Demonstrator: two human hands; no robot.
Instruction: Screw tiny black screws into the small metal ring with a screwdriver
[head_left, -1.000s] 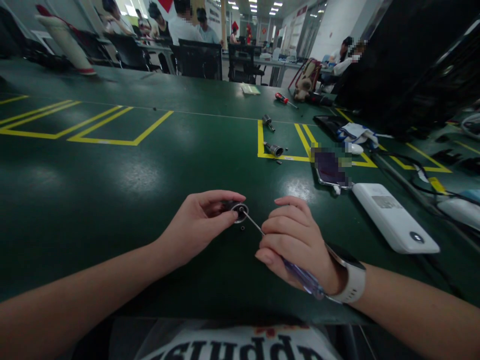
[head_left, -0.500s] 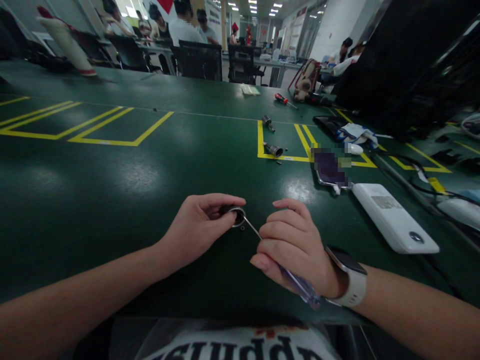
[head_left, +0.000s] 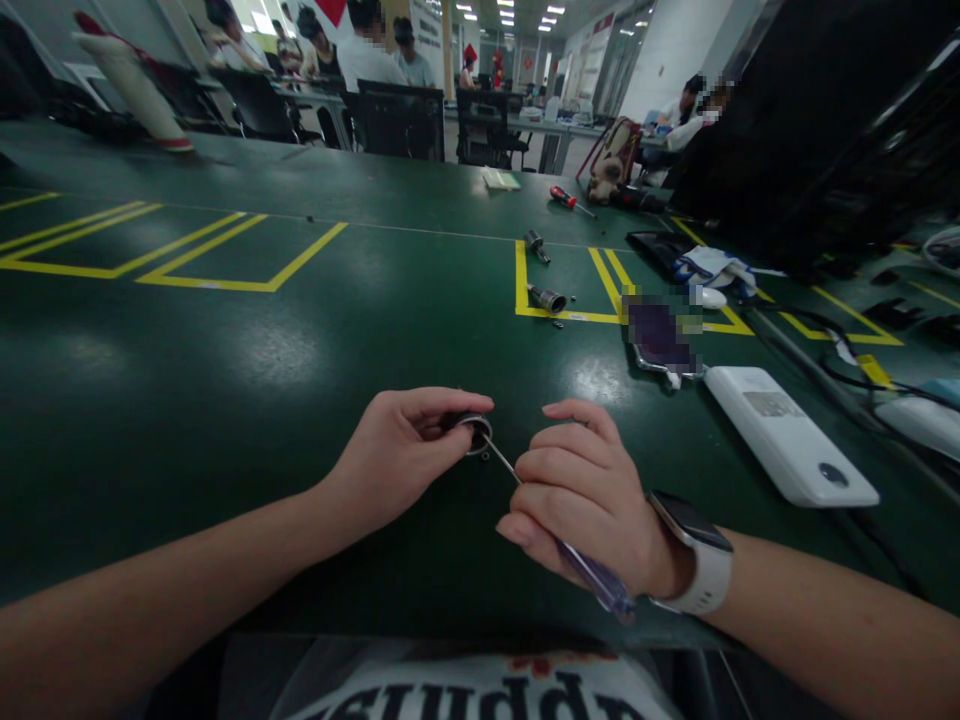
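Between its thumb and fingers, my left hand [head_left: 401,440] grips a dark round metal cup-shaped part [head_left: 484,422] on the green table, its open rim turned towards my right. My right hand [head_left: 581,490] is wrapped round a screwdriver [head_left: 604,583] with a clear purplish handle, index finger raised off it. The thin shaft runs up and left, and its tip is inside the rim of the metal part, hidden there. Just below the rim lies a tiny ring-like piece [head_left: 485,456], perhaps a nut.
Two similar metal parts, one near [head_left: 549,299] and one far [head_left: 535,244], lie by yellow tape. Beyond is a red-handled screwdriver [head_left: 571,200]. On the right are a phone [head_left: 661,335], a white power bank [head_left: 791,435] and cables. People sit at tables behind.
My right hand and the screwdriver have shifted very slightly to the left. My left hand and the metal part stay almost in place.
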